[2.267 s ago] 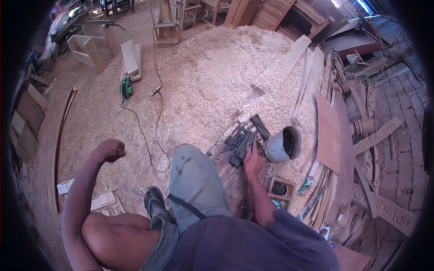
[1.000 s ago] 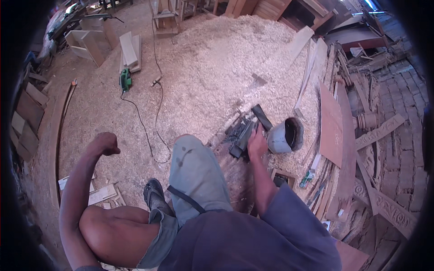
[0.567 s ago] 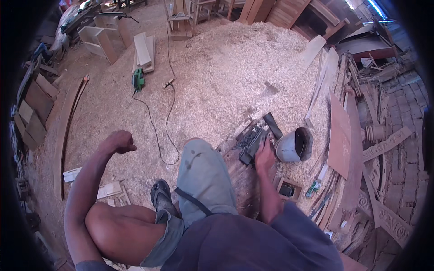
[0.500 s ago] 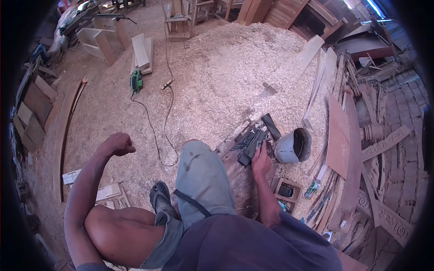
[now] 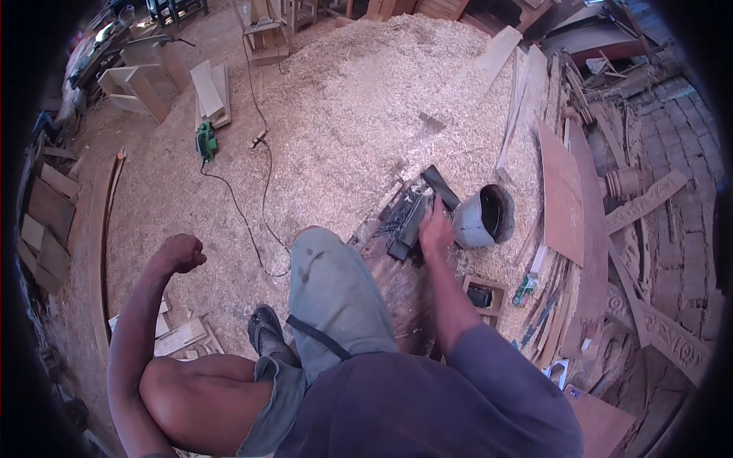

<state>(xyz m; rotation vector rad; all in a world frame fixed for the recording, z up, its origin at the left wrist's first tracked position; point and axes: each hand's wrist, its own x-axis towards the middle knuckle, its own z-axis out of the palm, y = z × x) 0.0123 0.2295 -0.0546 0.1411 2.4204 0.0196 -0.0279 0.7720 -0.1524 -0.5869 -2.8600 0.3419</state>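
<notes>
My right hand [image 5: 436, 233] is closed on the right side of a dark rectangular block [image 5: 411, 227]. It lies on a dark, wet-looking board [image 5: 385, 284] in front of my right side. Past its far end sits another black block [image 5: 440, 187], set at an angle. A grey bucket [image 5: 467, 222] stands tilted just right of that hand, dark inside. Out to the left, above the floor, my left hand [image 5: 183, 253] hangs in a loose fist, with nothing visible in it. My bent knee in grey-green shorts [image 5: 336, 282] comes between the two hands.
A green power planer [image 5: 205, 143] with a trailing cord [image 5: 231, 189] lies on the shavings-covered floor ahead. Planks and carved wooden pieces [image 5: 663, 359] crowd the right side. A small wooden box frame [image 5: 483, 298] is near my right forearm. Wood offcuts [image 5: 179, 337] lie at left.
The view has shifted, so the scene sits further left and higher. My right hand has slid forward along the block's side. My left fist has drawn slightly back toward me.
</notes>
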